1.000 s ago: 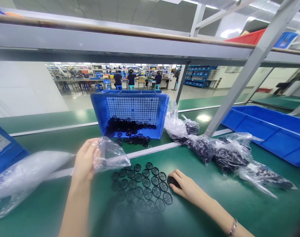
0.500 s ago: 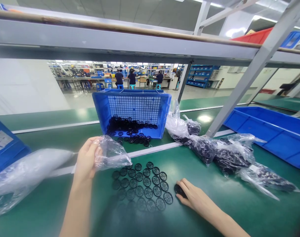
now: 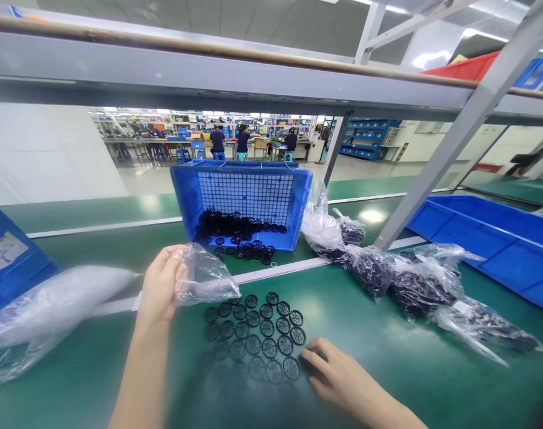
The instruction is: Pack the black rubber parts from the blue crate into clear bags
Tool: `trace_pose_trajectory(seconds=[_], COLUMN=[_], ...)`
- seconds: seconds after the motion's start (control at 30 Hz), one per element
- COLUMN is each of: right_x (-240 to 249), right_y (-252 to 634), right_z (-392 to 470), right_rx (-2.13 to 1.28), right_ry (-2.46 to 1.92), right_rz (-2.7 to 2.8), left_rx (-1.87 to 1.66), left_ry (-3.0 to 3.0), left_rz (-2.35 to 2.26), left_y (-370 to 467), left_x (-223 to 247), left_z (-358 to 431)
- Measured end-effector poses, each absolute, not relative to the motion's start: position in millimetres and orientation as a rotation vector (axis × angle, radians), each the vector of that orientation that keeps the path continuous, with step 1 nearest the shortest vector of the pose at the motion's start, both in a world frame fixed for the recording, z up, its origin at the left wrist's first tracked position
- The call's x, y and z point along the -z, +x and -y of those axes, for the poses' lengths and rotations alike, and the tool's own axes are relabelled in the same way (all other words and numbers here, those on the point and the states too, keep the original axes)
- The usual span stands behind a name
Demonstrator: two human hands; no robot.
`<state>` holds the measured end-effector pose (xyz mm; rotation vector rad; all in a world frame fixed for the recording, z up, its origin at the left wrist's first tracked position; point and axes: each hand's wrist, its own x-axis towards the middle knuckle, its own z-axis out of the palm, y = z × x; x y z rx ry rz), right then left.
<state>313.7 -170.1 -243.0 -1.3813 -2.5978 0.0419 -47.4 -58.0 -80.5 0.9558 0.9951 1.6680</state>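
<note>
My left hand (image 3: 159,283) is closed on the gathered top of a clear plastic bag (image 3: 208,277), which hangs over the far edge of the laid-out parts. Black spoked wheels (image 3: 269,347) lie flat in rows on the green table (image 3: 378,393). At the right edge of these rows is my right hand (image 3: 340,375), palm down with curled fingers. A little dark black wheel shows between its fingertips, mostly hidden by them. How many wheels the hand holds cannot be seen.
A blue crate (image 3: 175,196) lies tipped toward me, with black wheels spilling out. Filled plastic bags (image 3: 421,289) lie on the right, before a blue bin (image 3: 490,232). On the left are a white plastic bag (image 3: 70,298) and another bin (image 3: 12,250). A slanted post (image 3: 450,143) rises right.
My right hand has moved left and slightly down onto the edge of the rows. The rightmost front wheel is no longer visible there. My left hand keeps the bag almost still.
</note>
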Motion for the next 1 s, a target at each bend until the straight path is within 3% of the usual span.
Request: trace_pose_trajectory(seconds=[0.73,1.0], right_x=[204.8,220.5], right_y=[306.3,316.1], right_z=[123.3,98.3], right_rx=[-0.176,-0.256], right_ry=[-1.514,-1.558], right_rz=[2.341,2.375], left_rx=[-1.646,-1.622], left_ry=[0.918,0.989], left_rz=[-0.977,-1.007], left_y=[-47.7,-47.3], left_x=[80.3,82.3], left_z=[57.4,56.7])
